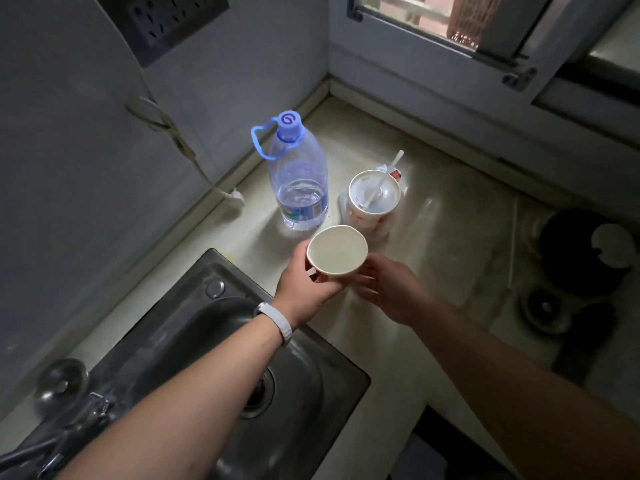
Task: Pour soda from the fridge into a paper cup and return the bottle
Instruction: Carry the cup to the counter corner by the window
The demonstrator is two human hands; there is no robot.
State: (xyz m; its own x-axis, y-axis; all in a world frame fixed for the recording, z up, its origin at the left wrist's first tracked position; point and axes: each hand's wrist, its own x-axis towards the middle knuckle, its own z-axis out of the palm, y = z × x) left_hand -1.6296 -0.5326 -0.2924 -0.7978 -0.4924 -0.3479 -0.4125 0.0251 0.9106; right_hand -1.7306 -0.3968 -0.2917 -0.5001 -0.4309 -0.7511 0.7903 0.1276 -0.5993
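A small white paper cup (337, 252), smooth and tapering with a slightly dented round rim, is held just above the counter (450, 220) beyond the sink's far corner. The left hand (304, 285) curls its fingers round the cup's left side. The right hand (391, 289) lies relaxed with loose fingers at the cup's lower right; I cannot tell whether they touch it. The cup's inside looks pale and bare.

Farther off stand a clear plastic bottle (299, 181) with a blue cap and carrying loop, holding clear liquid in its lower half, and to its right a lidded takeaway cup (374, 199) with a straw.

The counter is pale, glossy stone. A steel sink (194, 327) is set into it at near left, grey walls meet at the far corner, and a window (433, 26) is at far right.
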